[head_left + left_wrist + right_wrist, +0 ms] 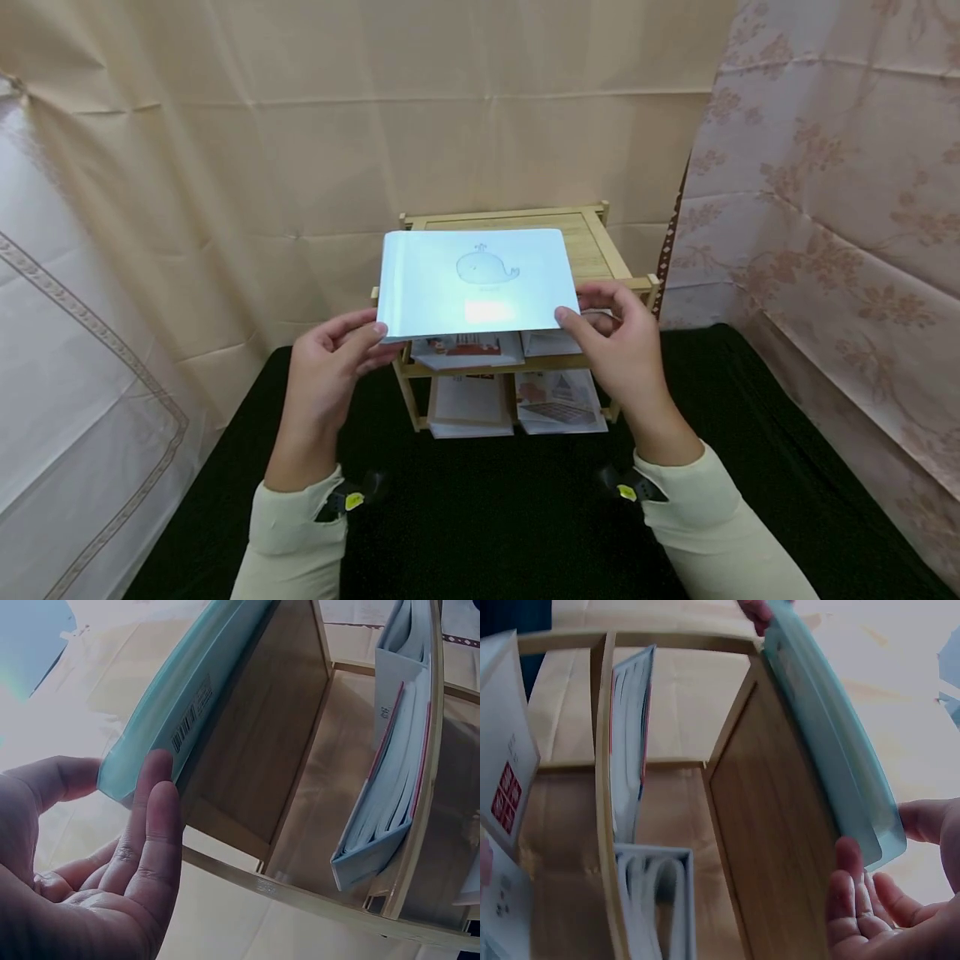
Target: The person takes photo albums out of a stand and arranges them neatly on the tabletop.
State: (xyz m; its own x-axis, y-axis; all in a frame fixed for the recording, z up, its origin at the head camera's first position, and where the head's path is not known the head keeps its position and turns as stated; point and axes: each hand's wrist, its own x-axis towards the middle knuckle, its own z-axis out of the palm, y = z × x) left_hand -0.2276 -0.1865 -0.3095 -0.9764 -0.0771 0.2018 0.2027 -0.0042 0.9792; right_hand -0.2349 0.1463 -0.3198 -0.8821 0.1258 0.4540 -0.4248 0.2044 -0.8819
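"There you are, both hands busy: your left hand [318, 375] pinches the near left corner of a thick, pale blue rectangular book [427, 283] with a small whale drawn on its cover!"

"And your right hand [626, 346] matches it at the near right corner, thumb on top, fingers underneath. You've got the book level-looking, cover up, a bright patch of glare below the whale."

"Where is it, exactly? You hold it over the front of the light wooden two-tier shelf [603, 250], covering part of the top panel. Whether it touches the wood, I cannot tell."

"From your left wrist, look: a black-and-white printed barcode [184, 731] on the underside, just beside your fingertips!"

"Below your hands, white-covered picture books [558, 404] fill spots in both tiers, the lower ones lying side by side with a divider between."

"All of it on a dark cloth-covered table [487, 517], with a creased beige fabric curtain [480, 150] behind the shelf."
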